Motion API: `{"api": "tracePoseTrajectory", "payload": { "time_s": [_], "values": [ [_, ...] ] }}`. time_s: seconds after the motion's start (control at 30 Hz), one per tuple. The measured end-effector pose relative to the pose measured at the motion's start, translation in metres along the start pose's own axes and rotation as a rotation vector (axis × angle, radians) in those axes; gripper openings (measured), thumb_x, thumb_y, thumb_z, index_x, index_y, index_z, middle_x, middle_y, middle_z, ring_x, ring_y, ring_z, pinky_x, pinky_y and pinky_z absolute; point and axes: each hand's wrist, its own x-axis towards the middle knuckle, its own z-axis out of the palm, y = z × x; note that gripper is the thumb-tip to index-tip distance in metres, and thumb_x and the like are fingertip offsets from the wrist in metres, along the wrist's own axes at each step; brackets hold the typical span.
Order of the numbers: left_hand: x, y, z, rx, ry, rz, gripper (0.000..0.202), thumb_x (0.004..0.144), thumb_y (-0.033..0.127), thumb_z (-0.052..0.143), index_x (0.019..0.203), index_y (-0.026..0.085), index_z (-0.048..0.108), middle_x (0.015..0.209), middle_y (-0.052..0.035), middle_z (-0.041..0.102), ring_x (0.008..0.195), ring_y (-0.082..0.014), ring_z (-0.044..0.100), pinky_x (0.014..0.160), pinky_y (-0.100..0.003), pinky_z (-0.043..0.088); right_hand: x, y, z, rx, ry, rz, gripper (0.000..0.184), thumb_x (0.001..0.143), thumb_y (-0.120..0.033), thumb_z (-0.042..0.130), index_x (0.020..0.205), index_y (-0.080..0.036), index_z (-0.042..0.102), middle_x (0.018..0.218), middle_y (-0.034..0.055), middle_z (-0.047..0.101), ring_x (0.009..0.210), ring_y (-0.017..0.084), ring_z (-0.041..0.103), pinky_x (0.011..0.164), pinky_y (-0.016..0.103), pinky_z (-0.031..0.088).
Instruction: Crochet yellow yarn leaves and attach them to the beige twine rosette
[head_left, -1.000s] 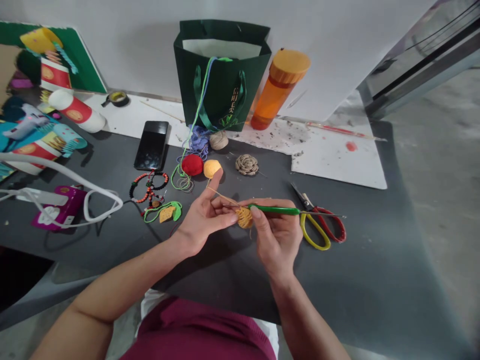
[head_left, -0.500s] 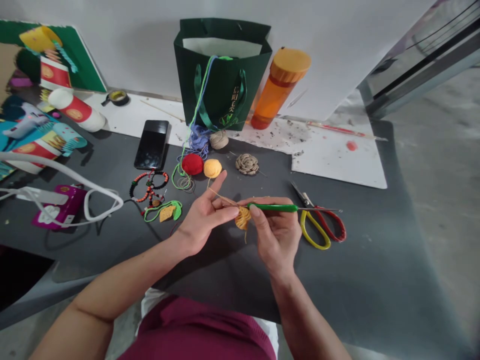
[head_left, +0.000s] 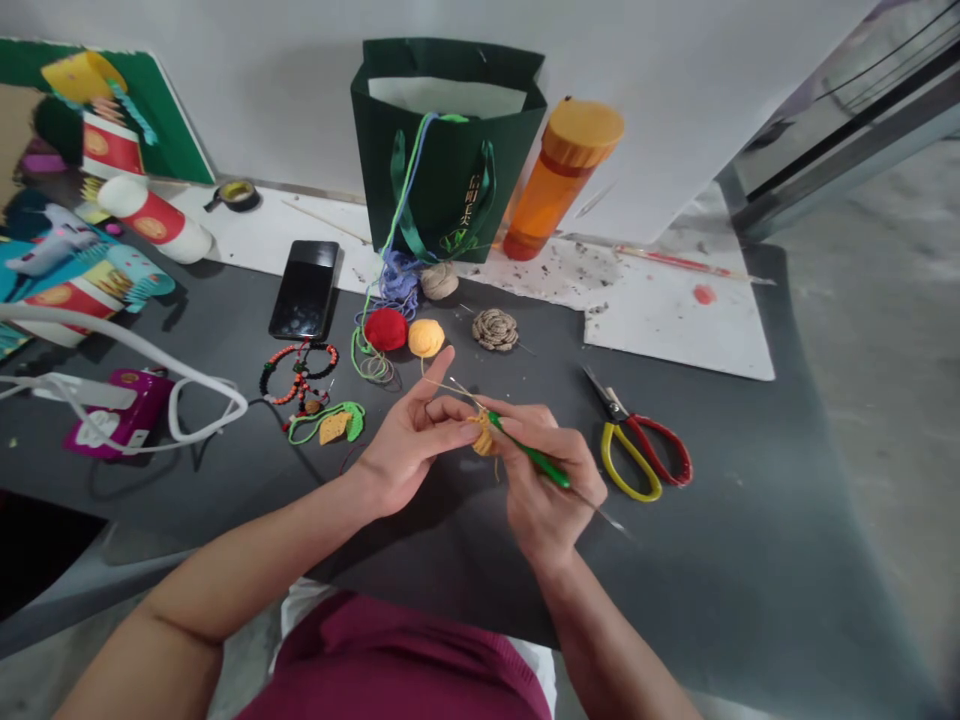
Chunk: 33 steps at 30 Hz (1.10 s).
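While I am steering from afar through the head camera, these lines are giving what I am seeing.

Left grip: my left hand [head_left: 412, 435] is pressing its fingertips together on the small yellow crocheted piece [head_left: 484, 437], with the index finger pointing up and away.

Right grip: my right hand [head_left: 547, 480] is pinching the slim green-handled crochet hook [head_left: 532, 452], which is tilting down to the right with its hooked end at the piece.

Work piece: it is sitting between both hands above the counter, partly hidden behind my right fingers.

Yarn: a thin yellow strand [head_left: 442, 380] is running from the round yellow yarn ball [head_left: 425, 338] to my left hand.

Counter: the dark grey counter [head_left: 675, 570] is carrying everything here.

Nearby: the yellow-and-red-handled steel scissors [head_left: 637, 455] are lying just right of my right hand, the round red yarn ball [head_left: 385, 329] is sitting beside the yellow ball, and the black smartphone [head_left: 304, 290] is lying further left.
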Motion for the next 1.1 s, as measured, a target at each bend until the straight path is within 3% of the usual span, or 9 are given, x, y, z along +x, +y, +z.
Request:
{"api": "tracePoseTrajectory", "payload": {
  "time_s": [0.13,0.27,0.5,0.83,1.1],
  "values": [
    [0.001,0.002,-0.001,-0.046,0.002,-0.04,0.094,0.065,0.011,0.091,0.149,0.028,0.053,0.076,0.008,0.072,0.077,-0.0092,0.065,0.087,-0.027,0.047,0.005,-0.004,0.005,0.257,0.059,0.299,0.012,0.087,-0.019,0.075,0.087,-0.027,0.066,0.088,-0.0015,0.083,0.085,0.019,0.079,0.077,0.037,0.063],
    [0.001,0.003,0.001,-0.049,-0.003,-0.061,0.088,0.065,0.01,0.09,0.145,0.026,0.057,0.079,0.0059,0.073,0.081,-0.0097,0.066,0.09,-0.028,0.046,0.012,-0.004,0.005,0.333,0.076,0.41,0.016,0.084,-0.031,0.079,0.086,-0.025,0.064,0.08,-0.0021,0.081,0.074,0.018,0.079,0.072,0.034,0.065],
    [0.0,0.003,0.001,-0.004,-0.044,0.005,0.085,0.07,0.012,0.087,0.148,0.026,0.055,0.074,0.0063,0.07,0.075,-0.0116,0.063,0.085,-0.03,0.046,0.016,-0.004,-0.002,0.298,0.009,0.429,0.019,0.092,-0.042,0.07,0.094,-0.027,0.058,0.079,-0.001,0.078,0.077,0.019,0.077,0.073,0.035,0.064],
    [-0.002,0.007,0.005,0.006,-0.004,0.031,0.089,0.068,0.011,0.087,0.15,0.026,0.053,0.072,0.0073,0.066,0.074,-0.0094,0.059,0.079,-0.027,0.046,0.018,-0.006,-0.008,0.307,-0.022,0.375,0.013,0.097,-0.038,0.064,0.097,-0.028,0.055,0.079,-0.0021,0.078,0.077,0.018,0.076,0.078,0.037,0.062],
    [-0.001,0.007,0.004,0.034,-0.015,0.045,0.092,0.068,0.011,0.085,0.152,0.028,0.05,0.072,0.0069,0.063,0.072,-0.0102,0.057,0.077,-0.027,0.045,0.015,-0.006,-0.013,0.181,-0.046,0.349,0.013,0.1,-0.039,0.059,0.103,-0.029,0.051,0.081,-0.0006,0.077,0.082,0.02,0.076,0.076,0.038,0.061]
  ]
}}
